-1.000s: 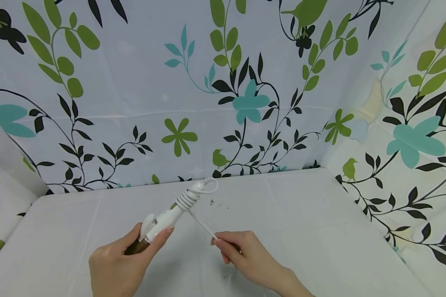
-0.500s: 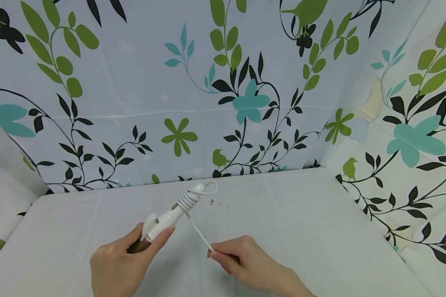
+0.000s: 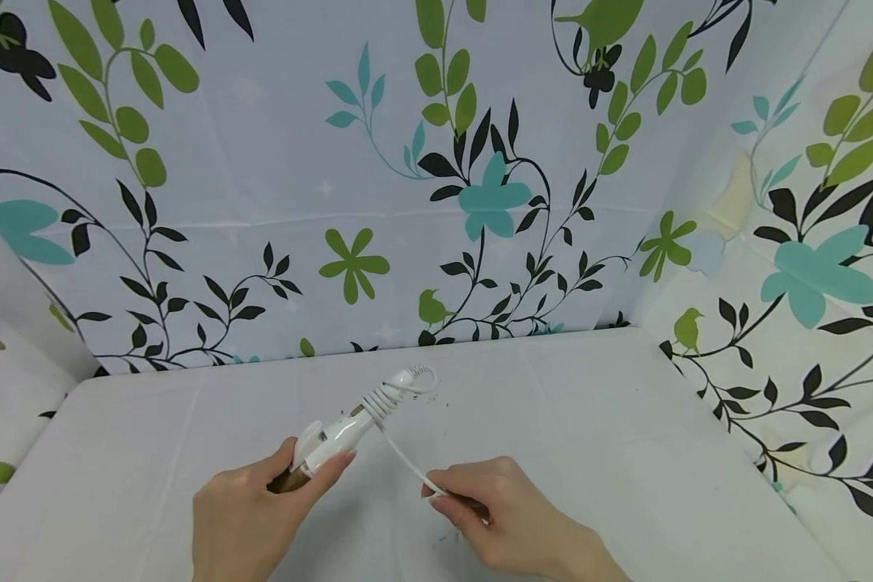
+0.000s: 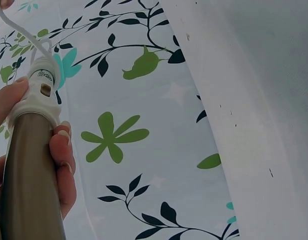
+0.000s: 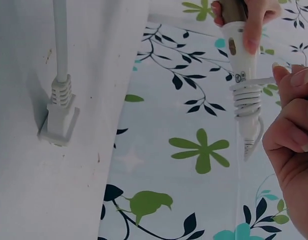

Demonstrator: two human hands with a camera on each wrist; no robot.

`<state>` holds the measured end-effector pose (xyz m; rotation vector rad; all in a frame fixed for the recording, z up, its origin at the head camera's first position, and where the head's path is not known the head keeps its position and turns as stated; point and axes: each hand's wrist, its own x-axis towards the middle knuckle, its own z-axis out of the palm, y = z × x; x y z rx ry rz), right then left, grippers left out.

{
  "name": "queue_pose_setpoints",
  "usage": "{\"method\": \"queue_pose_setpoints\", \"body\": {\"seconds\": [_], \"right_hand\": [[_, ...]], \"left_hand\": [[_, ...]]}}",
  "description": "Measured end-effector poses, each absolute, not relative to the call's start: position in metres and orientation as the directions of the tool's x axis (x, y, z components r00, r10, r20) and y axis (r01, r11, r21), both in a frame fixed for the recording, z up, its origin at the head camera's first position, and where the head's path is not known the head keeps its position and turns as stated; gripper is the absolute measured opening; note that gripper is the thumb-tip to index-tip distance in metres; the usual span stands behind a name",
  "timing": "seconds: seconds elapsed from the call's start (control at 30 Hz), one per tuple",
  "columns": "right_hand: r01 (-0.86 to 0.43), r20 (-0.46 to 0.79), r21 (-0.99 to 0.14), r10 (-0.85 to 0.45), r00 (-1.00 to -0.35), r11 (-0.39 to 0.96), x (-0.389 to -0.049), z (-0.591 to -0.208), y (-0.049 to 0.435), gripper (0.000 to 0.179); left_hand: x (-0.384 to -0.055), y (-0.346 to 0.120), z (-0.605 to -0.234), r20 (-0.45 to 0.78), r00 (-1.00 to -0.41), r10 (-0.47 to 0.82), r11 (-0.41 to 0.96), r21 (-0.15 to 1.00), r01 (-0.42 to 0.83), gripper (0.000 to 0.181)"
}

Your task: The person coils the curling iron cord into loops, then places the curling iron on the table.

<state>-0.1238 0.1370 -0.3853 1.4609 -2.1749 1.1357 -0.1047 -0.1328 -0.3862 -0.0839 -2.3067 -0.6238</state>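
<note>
A curling iron [image 3: 342, 434] with a white handle is tilted up over the table, its far end pointing away to the right. My left hand [image 3: 250, 509] grips it where the handle meets the brown metallic barrel [image 4: 31, 175]. White cord [image 5: 248, 102] is wound in several turns round the end part of the handle. From these coils a straight length of cord [image 3: 403, 459] runs to my right hand [image 3: 505, 509], which pinches it between thumb and forefinger. In the right wrist view, the white plug [image 5: 58, 120] hangs on its cord near the table; the head view does not show it.
A white-covered table [image 3: 626, 453] lies under both hands, with small dark marks near its middle. Behind it stands a backdrop cloth [image 3: 262, 202] printed with leaves and birds. Similar printed cloth [image 3: 815, 356] borders the right side.
Both hands and the curling iron have shifted slightly right. The right hand first drew the cord down and left, then moved right. The plug, seen below that hand earlier, has left the head view.
</note>
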Motion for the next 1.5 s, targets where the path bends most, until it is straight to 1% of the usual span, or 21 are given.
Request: {"method": "queue_pose_setpoints", "body": {"seconds": [0.1,0.2,0.37,0.47,0.5,0.7,0.77,0.83,0.9,1.03,1.1,1.27,1.43,1.5], "right_hand": [[-0.916,0.653,-0.349,-0.65,-0.388,0.197,-0.125,-0.385,0.138,0.012],[-0.942,0.691,-0.237,-0.64,-0.336,0.238,-0.126,-0.386,0.138,0.013],[-0.94,0.749,-0.144,-0.586,-0.308,0.311,-0.128,-0.384,0.138,0.015],[-0.936,0.774,-0.128,-0.557,-0.301,0.328,-0.13,-0.383,0.138,0.014],[-0.934,0.779,-0.124,-0.55,-0.3,0.334,-0.13,-0.383,0.138,0.013],[-0.921,0.788,-0.13,-0.525,-0.321,0.367,-0.13,-0.382,0.138,0.015],[-0.92,0.785,-0.13,-0.528,-0.323,0.369,-0.13,-0.382,0.137,0.015],[-0.922,0.783,-0.126,-0.534,-0.32,0.367,-0.13,-0.382,0.137,0.015],[-0.922,0.78,-0.122,-0.539,-0.319,0.368,-0.13,-0.382,0.137,0.015],[-0.927,0.785,-0.092,-0.546,-0.293,0.364,-0.13,-0.381,0.136,0.016],[-0.93,0.792,-0.076,-0.545,-0.275,0.359,-0.131,-0.38,0.136,0.017],[-0.934,0.808,-0.056,-0.534,-0.25,0.352,-0.132,-0.378,0.137,0.017],[-0.932,0.811,-0.049,-0.53,-0.248,0.36,-0.132,-0.378,0.137,0.016],[-0.93,0.811,-0.058,-0.526,-0.257,0.364,-0.132,-0.378,0.137,0.016]], "left_hand": [[-0.105,-0.133,-0.387,0.67,-0.737,-0.091,0.893,0.383,0.237,0.072],[-0.105,-0.133,-0.387,0.664,-0.746,-0.052,0.91,0.34,0.239,0.076],[-0.106,-0.133,-0.387,0.639,-0.769,0.028,0.926,0.273,0.26,0.075],[-0.106,-0.132,-0.387,0.618,-0.784,0.061,0.927,0.257,0.275,0.072],[-0.106,-0.132,-0.388,0.621,-0.781,0.072,0.926,0.25,0.284,0.072],[-0.109,-0.13,-0.393,0.692,-0.709,0.135,0.918,0.183,0.353,0.083],[-0.109,-0.13,-0.394,0.695,-0.705,0.141,0.918,0.175,0.356,0.083],[-0.109,-0.13,-0.395,0.685,-0.716,0.137,0.922,0.176,0.345,0.082],[-0.108,-0.131,-0.395,0.655,-0.746,0.119,0.926,0.198,0.322,0.076],[-0.106,-0.131,-0.394,0.595,-0.799,0.082,0.932,0.239,0.274,0.064],[-0.106,-0.132,-0.394,0.589,-0.803,0.088,0.931,0.238,0.277,0.061],[-0.108,-0.133,-0.396,0.619,-0.758,0.205,0.913,0.158,0.377,0.059],[-0.111,-0.134,-0.4,0.626,-0.717,0.308,0.883,0.091,0.46,0.06],[-0.112,-0.134,-0.401,0.648,-0.684,0.334,0.863,0.08,0.498,0.064]]}}
